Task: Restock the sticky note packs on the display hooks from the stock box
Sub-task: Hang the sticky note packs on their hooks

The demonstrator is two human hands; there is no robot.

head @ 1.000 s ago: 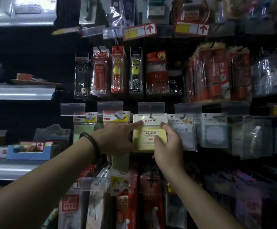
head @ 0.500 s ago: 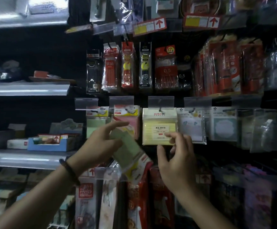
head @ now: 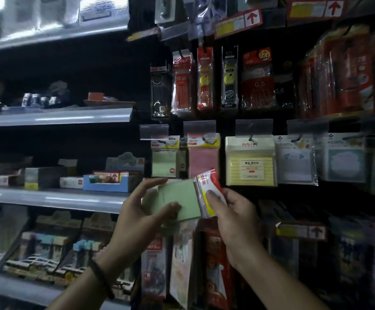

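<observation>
Pack of green sticky notes (head: 177, 199), one unit, held crosswise at frame centre, below the row of display hooks (head: 251, 138), not yet hung. Left hand (head: 141, 215) at nine o'clock of the pack: thumb flat on the pad face, fingers curled over the top edge and behind. Right hand (head: 235, 220) at three o'clock: thumb and fingers pinched on the red-and-yellow header card (head: 212, 182). Build: square paper block, matte pastel, in a glossy clear sleeve; hang hole in the header not discernible. Handling, by estimate: light; block stiff enough to grip by its edges; film slick; header thin, liable to crease or tear at the hole. Best held by the block, with the header steered onto the hook. At eleven o'clock of it, matching green pack (head: 164, 161) hanging; at twelve, pink pack (head: 203, 158); at two, yellow lined pack (head: 250, 163).
</observation>
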